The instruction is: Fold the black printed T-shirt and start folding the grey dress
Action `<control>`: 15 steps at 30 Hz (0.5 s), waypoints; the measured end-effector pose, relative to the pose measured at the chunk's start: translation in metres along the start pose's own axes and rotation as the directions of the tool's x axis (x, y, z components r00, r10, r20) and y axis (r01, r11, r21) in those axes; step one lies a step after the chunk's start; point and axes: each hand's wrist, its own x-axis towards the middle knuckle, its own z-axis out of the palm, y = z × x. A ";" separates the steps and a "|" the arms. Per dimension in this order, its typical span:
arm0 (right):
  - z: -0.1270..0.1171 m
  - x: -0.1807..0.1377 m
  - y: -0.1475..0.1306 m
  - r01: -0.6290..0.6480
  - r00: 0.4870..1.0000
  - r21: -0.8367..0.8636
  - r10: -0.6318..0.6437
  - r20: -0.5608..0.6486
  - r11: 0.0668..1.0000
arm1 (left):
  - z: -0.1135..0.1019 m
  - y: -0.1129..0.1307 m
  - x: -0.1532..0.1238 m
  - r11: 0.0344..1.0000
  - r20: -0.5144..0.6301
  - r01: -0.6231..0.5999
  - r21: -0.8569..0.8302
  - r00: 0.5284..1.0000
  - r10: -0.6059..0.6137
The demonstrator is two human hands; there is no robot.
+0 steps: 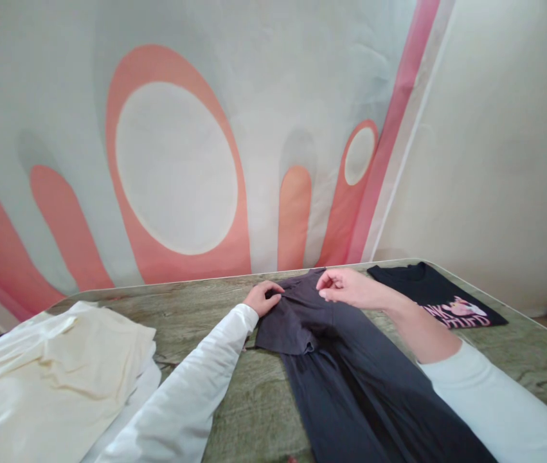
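Note:
A long dark garment (pixel 364 379) with a short sleeve is spread over the table, its lower part running toward me. Its upper part is brownish grey and bunched near the sleeve opening. My left hand (pixel 264 298) is at the upper left edge of the garment, thumb and fingertips closed on a bit of the cloth. Over the upper right part of the garment is my right hand (pixel 343 287), its fingers curled and a small gap between thumb and forefinger. No cloth shows between those fingertips.
A pile of cream and white clothes (pixel 94 360) lies at the left of the wood-patterned table (pixel 254 411). At the back right lies a flat black T-shirt (pixel 398 275) with a pink print. A wall with pink and orange shapes (pixel 186 263) rises behind the table.

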 end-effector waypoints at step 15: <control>0.059 -0.030 0.034 0.028 0.992 -0.492 -0.084 -0.094 0.870 | 0.003 0.005 -0.002 0.971 -0.012 -0.074 0.228 0.997 0.079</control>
